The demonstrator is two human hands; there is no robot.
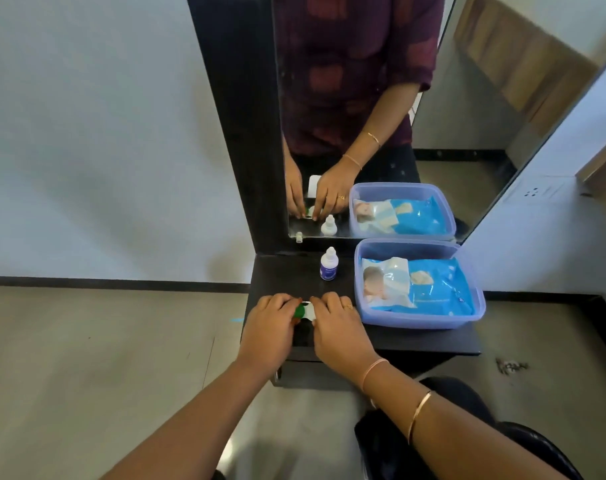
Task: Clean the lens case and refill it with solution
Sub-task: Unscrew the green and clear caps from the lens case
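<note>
Fingers [287, 302] of the left hand [268, 323] curl over the green cap [298, 310] of the case [309, 311], and the right hand [337, 322] grips its white end, so both hands are closed on it. The case lies on the shelf [415, 341] near the front edge, between the hands. It looks small, light and made of hard plastic, so it should be stiff enough to squeeze. It will probably turn slick once wet and could easily skid off the edge. The best hold is likely the body in one hand and the cap rim in the other, twisting against each other.

Behind it the bottle [328, 264] stands upright, apart from the hands. To the right a tub [419, 322] holds a blue pack [433, 289]. The shelf is dark, smooth and narrow, and butts against a mirror [363, 98] that repeats hands, bottle and tub. White wall [87, 133] is on the left, grey floor [121, 341] lies below, and a black chair [450, 393] is at lower right
</note>
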